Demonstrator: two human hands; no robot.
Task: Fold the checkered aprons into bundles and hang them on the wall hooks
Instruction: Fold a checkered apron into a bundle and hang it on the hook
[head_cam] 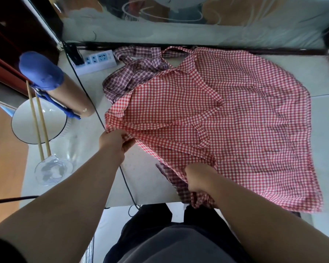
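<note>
A red-and-white checkered apron (245, 118) lies spread over the pale table (146, 179), its straps crossing its middle. My left hand (114, 143) grips the apron's left edge. My right hand (199, 179) grips its near edge, where the cloth bunches and hangs over the table's front. A second apron (133, 74), checked in dark purple and white, lies crumpled behind the red one at the back, partly covered by it. No wall hooks are in view.
A white power strip (97, 60) sits at the back left, its black cable (87, 92) running across the table to the front edge. To the left are a white bowl (51, 118) with chopsticks (37, 122), a clear glass (52, 172) and a brown cylinder capped with a blue glove (41, 70).
</note>
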